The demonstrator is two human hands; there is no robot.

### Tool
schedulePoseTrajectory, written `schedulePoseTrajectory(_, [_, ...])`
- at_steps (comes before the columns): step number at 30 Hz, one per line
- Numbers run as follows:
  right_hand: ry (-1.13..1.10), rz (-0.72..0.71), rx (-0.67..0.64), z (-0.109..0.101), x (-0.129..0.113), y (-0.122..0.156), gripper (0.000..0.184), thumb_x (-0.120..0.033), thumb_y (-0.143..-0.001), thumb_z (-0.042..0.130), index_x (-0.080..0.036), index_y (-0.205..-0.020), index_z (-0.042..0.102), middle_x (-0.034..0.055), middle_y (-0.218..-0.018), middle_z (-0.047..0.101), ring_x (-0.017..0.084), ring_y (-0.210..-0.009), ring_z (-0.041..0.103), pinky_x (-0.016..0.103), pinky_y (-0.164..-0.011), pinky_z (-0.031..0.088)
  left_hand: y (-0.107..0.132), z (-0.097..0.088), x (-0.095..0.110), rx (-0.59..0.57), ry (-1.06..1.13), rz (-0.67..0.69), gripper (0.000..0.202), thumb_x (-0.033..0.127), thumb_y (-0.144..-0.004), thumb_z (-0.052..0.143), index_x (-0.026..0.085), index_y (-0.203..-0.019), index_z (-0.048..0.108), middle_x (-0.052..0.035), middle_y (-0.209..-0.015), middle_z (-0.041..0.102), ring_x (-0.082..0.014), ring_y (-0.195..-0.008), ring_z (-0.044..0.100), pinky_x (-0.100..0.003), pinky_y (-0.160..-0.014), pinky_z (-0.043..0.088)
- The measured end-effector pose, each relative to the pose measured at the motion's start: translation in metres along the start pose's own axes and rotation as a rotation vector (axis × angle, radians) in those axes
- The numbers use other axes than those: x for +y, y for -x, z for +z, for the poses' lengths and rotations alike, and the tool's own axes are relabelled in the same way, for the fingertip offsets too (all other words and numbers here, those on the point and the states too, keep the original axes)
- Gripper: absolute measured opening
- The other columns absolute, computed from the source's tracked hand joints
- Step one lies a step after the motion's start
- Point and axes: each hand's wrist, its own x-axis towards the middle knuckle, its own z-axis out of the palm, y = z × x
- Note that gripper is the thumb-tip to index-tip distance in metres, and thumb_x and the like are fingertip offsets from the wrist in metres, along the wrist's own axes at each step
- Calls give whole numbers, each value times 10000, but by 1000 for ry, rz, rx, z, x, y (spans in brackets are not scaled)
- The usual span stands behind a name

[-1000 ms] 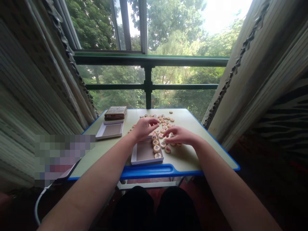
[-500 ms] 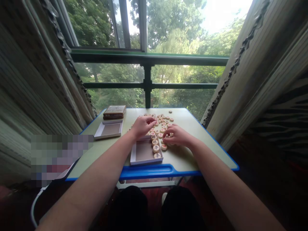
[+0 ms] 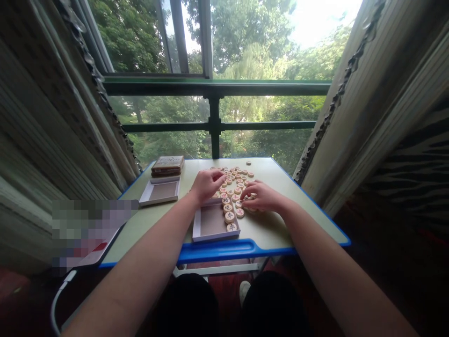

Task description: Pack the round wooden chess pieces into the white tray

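Note:
A shallow white box tray (image 3: 210,222) lies near the front of a pale green table (image 3: 266,224), with a column of round wooden chess pieces (image 3: 229,216) along its right side. Several more pieces (image 3: 235,177) are scattered behind it. My left hand (image 3: 206,184) is curled over the loose pieces just beyond the tray's far edge, fingertips pinched together. My right hand (image 3: 261,196) rests on pieces to the right of the tray, its fingers bent down onto them. What either hand grips is hidden.
A second white tray (image 3: 160,192) and a brown box (image 3: 168,164) sit at the table's back left. A blue lip (image 3: 217,249) edges the front. A phone with a white cable (image 3: 61,295) lies at the left. Curtains flank the window railing (image 3: 215,124) behind.
My left hand has curled from spread fingers into a pinch over the loose pieces. My right hand has drawn in closer to the tray's right side.

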Motion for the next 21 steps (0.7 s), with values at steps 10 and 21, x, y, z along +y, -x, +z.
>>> schedulePoseTrajectory(10, [123, 125, 159, -6, 16, 0, 253, -136, -707, 516, -190, -836, 727, 56, -868, 652, 196, -877, 530, 276, -798, 391, 0, -4, 1, 70, -3, -14, 254, 331, -776, 538, 135, -732, 693, -32, -629, 677, -127, -550, 581, -228, -544, 428])
schedulePoseTrajectory(21, [98, 186, 125, 0, 24, -3, 195, -239, -730, 560, -204, -827, 725, 50, -834, 664, 173, -785, 569, 251, -740, 416, 0, -2, 0, 27, -58, 33, 224, 308, -776, 552, 149, -721, 699, -21, -646, 689, -117, -551, 575, -215, -550, 424])
